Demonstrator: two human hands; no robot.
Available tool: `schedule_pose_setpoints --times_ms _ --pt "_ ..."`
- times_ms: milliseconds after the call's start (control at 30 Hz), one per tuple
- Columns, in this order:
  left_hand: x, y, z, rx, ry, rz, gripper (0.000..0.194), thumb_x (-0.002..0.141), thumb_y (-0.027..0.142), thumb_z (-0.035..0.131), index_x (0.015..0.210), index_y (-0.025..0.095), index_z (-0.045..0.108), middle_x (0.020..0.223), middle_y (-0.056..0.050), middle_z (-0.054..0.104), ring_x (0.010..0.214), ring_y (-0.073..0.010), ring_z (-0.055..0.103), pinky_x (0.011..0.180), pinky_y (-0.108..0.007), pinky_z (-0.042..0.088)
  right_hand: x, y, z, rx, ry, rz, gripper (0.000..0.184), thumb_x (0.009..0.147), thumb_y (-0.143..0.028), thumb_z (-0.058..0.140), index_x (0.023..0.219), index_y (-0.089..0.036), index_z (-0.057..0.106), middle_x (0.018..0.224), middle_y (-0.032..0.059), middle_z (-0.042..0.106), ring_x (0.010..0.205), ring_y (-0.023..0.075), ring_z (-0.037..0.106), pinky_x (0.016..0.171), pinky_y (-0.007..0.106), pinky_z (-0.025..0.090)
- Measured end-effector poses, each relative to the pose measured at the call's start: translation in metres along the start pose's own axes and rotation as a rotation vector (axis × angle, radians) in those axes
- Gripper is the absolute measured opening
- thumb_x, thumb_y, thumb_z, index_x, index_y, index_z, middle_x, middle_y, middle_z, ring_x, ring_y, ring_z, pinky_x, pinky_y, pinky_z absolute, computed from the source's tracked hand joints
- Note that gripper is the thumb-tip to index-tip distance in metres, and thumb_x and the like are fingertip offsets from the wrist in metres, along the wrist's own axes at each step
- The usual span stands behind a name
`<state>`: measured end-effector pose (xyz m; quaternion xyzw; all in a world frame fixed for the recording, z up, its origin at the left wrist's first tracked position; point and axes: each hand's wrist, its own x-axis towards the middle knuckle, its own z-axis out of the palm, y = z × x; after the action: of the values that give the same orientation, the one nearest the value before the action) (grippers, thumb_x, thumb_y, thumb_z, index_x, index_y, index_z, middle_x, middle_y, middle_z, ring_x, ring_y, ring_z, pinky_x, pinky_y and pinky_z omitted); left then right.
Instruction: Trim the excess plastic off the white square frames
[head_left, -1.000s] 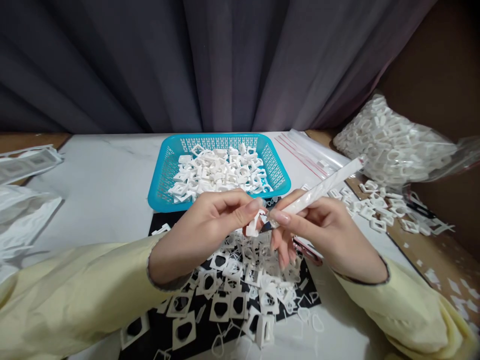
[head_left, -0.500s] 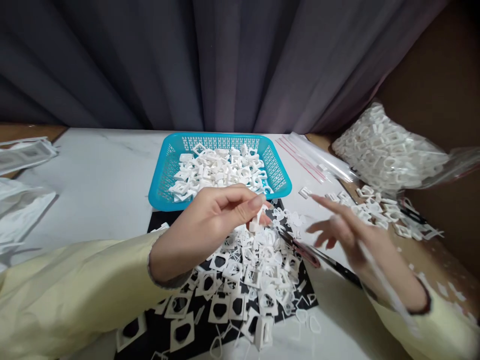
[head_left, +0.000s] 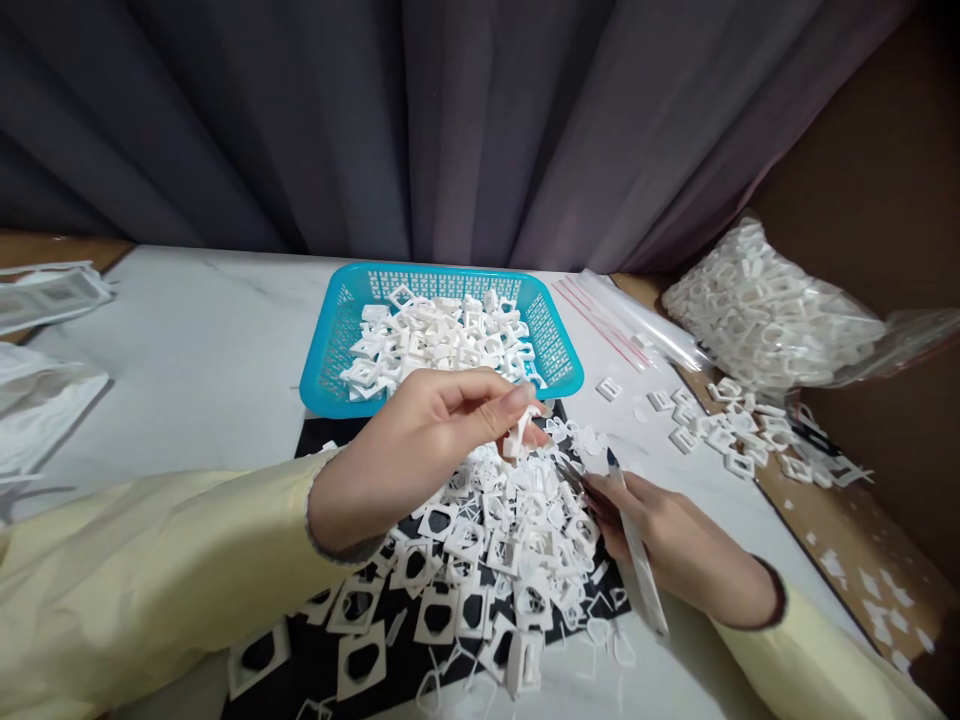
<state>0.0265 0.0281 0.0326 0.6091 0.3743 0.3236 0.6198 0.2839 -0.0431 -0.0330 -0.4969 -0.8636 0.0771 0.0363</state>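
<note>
My left hand (head_left: 420, 440) pinches a small white plastic piece (head_left: 520, 432) between thumb and fingers, just above a heap of white square plastic frames (head_left: 495, 545) on a black mat (head_left: 390, 650). My right hand (head_left: 675, 545) rests low on the heap's right edge, closed round a long white stick-like tool (head_left: 637, 555) that points toward me. Its fingertips touch what looks like scissors or tweezers (head_left: 581, 480) lying among the pieces. A turquoise basket (head_left: 334, 345) holding several white pieces stands just behind my left hand.
A clear bag stuffed with white pieces (head_left: 765, 310) lies at the right, with loose pieces (head_left: 720, 425) scattered before it. Empty zip bags (head_left: 637, 320) lie beside the basket. White packaging (head_left: 37, 400) sits at the left edge. A dark curtain hangs behind the table.
My right hand left the piece held by my left hand, swung out to the right, then came down onto the heap's right edge with the stick turned toward me. My left hand barely moved.
</note>
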Motion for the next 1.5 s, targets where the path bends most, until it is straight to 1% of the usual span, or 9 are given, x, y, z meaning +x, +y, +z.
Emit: schedule_pose_setpoints --times_ms 233,300,400,500,633,833,1100,1367,1500 --pt "0.001 -0.002 0.002 0.105 0.007 0.059 0.029 0.088 0.035 0.049 0.074 0.018 0.069 0.087 -0.004 0.067 0.089 -0.0189 0.061 0.081 -0.027 0.045 0.005 0.007 -0.019 0.352 0.020 0.103 0.022 0.093 -0.021 0.038 0.095 -0.015 0.059 0.070 0.0047 0.063 0.061 0.0139 0.059 0.059 0.026 0.050" --pt "0.001 -0.003 0.003 0.160 0.023 0.105 0.028 0.088 0.033 0.050 0.074 0.018 0.070 0.085 -0.005 0.067 0.087 -0.0192 0.060 0.079 -0.028 0.045 0.005 0.005 -0.030 0.486 0.068 0.153 0.024 0.094 -0.024 0.038 0.101 -0.015 0.059 0.064 0.0027 0.062 0.060 0.0136 0.059 0.059 0.027 0.050" --pt "0.001 -0.005 0.004 0.200 0.040 0.166 0.027 0.087 0.030 0.051 0.072 0.018 0.069 0.085 -0.006 0.067 0.085 -0.0189 0.059 0.076 -0.027 0.046 0.003 -0.004 -0.043 0.930 0.129 0.348 0.033 0.092 -0.029 0.046 0.121 -0.017 0.054 0.076 0.0062 0.066 0.049 0.0098 0.051 0.045 0.025 0.043" --pt "0.001 -0.006 0.005 0.228 0.066 0.195 0.026 0.087 0.028 0.052 0.069 0.018 0.067 0.086 -0.005 0.067 0.085 -0.0180 0.059 0.075 -0.026 0.046 0.004 -0.015 -0.050 1.235 0.126 0.418 0.033 0.083 -0.033 0.060 0.114 -0.022 0.062 0.078 0.0062 0.067 0.044 0.0063 0.045 0.038 0.020 0.036" --pt "0.000 -0.006 0.006 0.248 0.060 0.195 0.025 0.087 0.027 0.052 0.072 0.018 0.070 0.086 -0.004 0.066 0.086 -0.0167 0.059 0.076 -0.023 0.045 0.013 -0.030 -0.053 1.089 0.108 0.307 0.038 0.064 -0.026 0.077 0.102 -0.024 0.070 0.067 0.0009 0.064 0.053 0.0097 0.054 0.046 0.019 0.046" --pt "-0.002 -0.006 0.008 0.242 0.047 0.193 0.024 0.087 0.026 0.053 0.074 0.019 0.071 0.088 -0.004 0.066 0.088 -0.0159 0.060 0.079 -0.022 0.044 0.023 -0.044 -0.053 0.786 0.240 0.203 0.029 0.072 -0.030 0.070 0.100 -0.023 0.071 0.055 -0.0018 0.058 0.045 0.0091 0.047 0.041 0.019 0.044" --pt "-0.004 -0.008 0.009 0.258 0.069 0.243 0.020 0.085 0.023 0.056 0.074 0.018 0.072 0.088 -0.003 0.066 0.086 -0.0139 0.060 0.079 -0.020 0.045 0.020 -0.042 -0.053 0.804 0.202 0.111 0.029 0.076 -0.024 0.068 0.105 -0.020 0.068 0.058 -0.0035 0.060 0.045 0.0059 0.049 0.047 0.016 0.046" --pt "-0.003 -0.007 0.012 0.264 0.068 0.270 0.017 0.084 0.018 0.058 0.076 0.018 0.073 0.085 -0.001 0.066 0.082 -0.0104 0.061 0.075 -0.018 0.045 0.025 -0.044 -0.062 0.756 0.115 0.089 0.026 0.080 -0.029 0.063 0.103 -0.018 0.070 0.053 -0.0021 0.057 0.043 0.0064 0.046 0.043 0.016 0.041" --pt "-0.004 -0.007 0.012 0.263 0.074 0.271 0.017 0.083 0.017 0.058 0.075 0.017 0.073 0.085 0.000 0.066 0.082 -0.0099 0.061 0.075 -0.019 0.045 0.025 -0.044 -0.061 0.738 0.153 0.076 0.025 0.080 -0.027 0.064 0.101 -0.017 0.070 0.056 -0.0014 0.062 0.043 0.0059 0.049 0.045 0.015 0.044"
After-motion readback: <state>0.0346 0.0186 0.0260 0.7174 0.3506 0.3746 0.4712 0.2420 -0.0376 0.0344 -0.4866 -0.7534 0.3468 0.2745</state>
